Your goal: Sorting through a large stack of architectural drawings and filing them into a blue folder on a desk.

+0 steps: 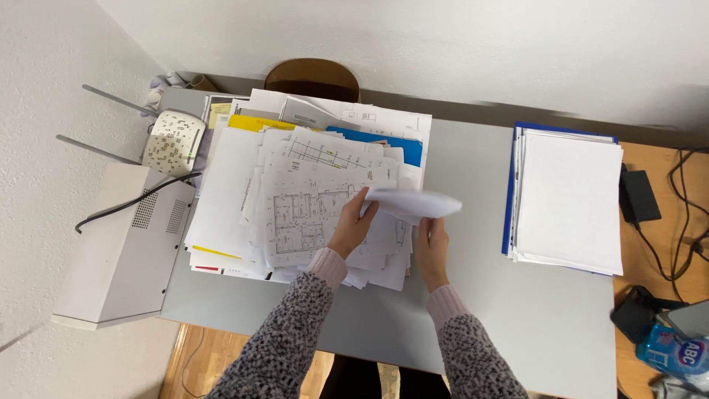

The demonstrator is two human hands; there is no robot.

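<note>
Right now both hands meet over a grey rectangular desk (480,295), at the near edge of a broad, untidy heap of white paper sheets printed with floor plans and line drawings (310,207). The left hand (353,227) has its fingers closed around the left end of a single white sheet (415,202), which is lifted clear of the heap and blurred, curling so that its far end hangs out to the right over bare desk. The right hand (432,247) sits just below that sheet with its fingers curled upward against the underside; whether it truly pinches the paper or only props it cannot be told, since the sheet hides the fingertips. Both forearms wear speckled grey knitted sleeves with pale pink cuffs. Within the heap a yellow sheet (255,123) and a blue sheet (391,144) poke out near the far edge. Well apart to the right lies a neater stack of blank white paper on a blue folder (569,199). To the left of the heap stands a pale grey box-shaped device with vent holes (122,251), and behind it a small white router with two grey antennas (171,140). A brown rounded chair back (313,77) shows beyond the desk against the white wall.
</note>
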